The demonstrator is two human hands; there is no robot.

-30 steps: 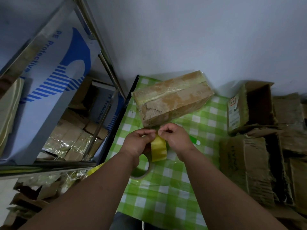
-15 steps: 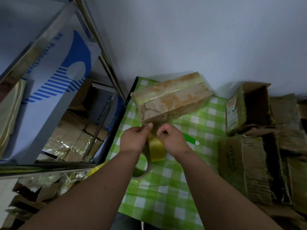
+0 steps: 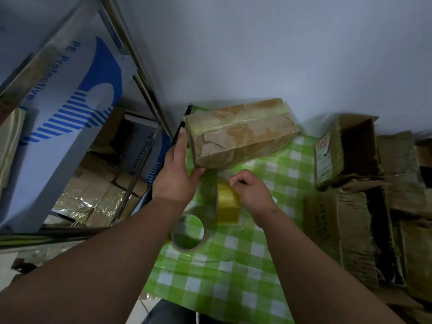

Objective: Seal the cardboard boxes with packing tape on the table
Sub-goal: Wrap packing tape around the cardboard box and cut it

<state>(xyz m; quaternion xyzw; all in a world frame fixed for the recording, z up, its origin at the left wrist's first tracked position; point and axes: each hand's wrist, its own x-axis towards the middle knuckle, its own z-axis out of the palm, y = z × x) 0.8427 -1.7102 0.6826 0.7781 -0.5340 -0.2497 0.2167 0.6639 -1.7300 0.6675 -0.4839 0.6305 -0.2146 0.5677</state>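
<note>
Your left hand (image 3: 174, 176) lies with straight fingers against the near left end of the cardboard box (image 3: 238, 133), and the thumb touches its lower corner. The box stands on the green checked table (image 3: 224, 272), close to the wall, already wrapped in much tape. Your right hand (image 3: 251, 191) has curled fingers that pinch the yellow tape strip (image 3: 227, 203) at its top end. The tape roll (image 3: 189, 232) lies flat on the table, below your left hand. Worn empty boxes (image 3: 350, 225) stand at the right.
</note>
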